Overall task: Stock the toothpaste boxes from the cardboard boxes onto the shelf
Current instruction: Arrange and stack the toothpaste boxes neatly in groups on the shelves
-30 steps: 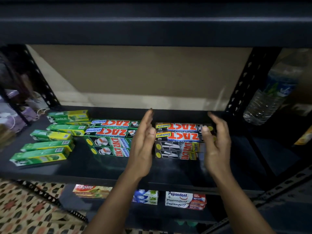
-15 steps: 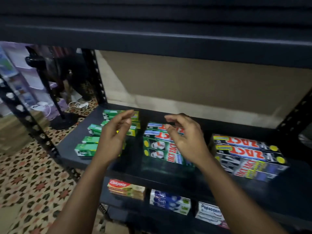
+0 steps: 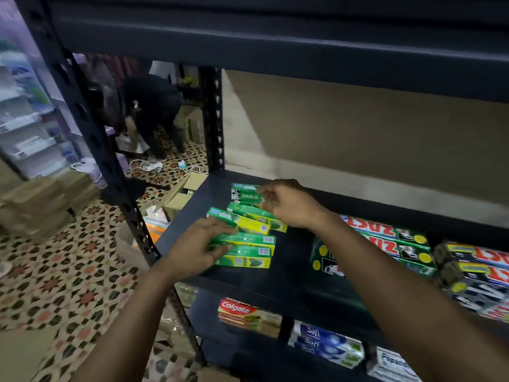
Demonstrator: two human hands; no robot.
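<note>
Hidden or unclear first: motion blur smears most print, and only "DARLIE" reads on the rearmost box (image 3: 245, 193). The left grip (image 3: 198, 249) covers the left ends of the front boxes, so those ends are unseen. The right forearm crosses in front of the green Zact boxes (image 3: 391, 244) and hides their left part. The black Zact boxes (image 3: 479, 274) run off the right edge of the view. On the lower shelf the Colgate boxes (image 3: 248, 315) and Safi boxes (image 3: 325, 346) show, while the Pepsodent box (image 3: 391, 365) is cut off at the bottom. Behind the rack a dark, blurred person (image 3: 148, 106) bends over. Cardboard boxes (image 3: 35, 205) stand on the patterned floor (image 3: 68, 271), soft-focused.

The green toothpaste boxes (image 3: 242, 221), five of them, lie flat at the left end of the shelf (image 3: 289, 266), from near its front-left corner back toward its rear edge. Long axes run left to right. The front two sit about parallel to the front edge. The two behind them are skewed, right ends swung toward the front edge.

The left grip is clenched on the left end of the second-from-front box (image 3: 248, 239), fingers over the top, thumb below. The right grip (image 3: 289, 205) has its fingers curled at the right end of the rearmost box. I cannot tell whether it really pinches it.
</note>
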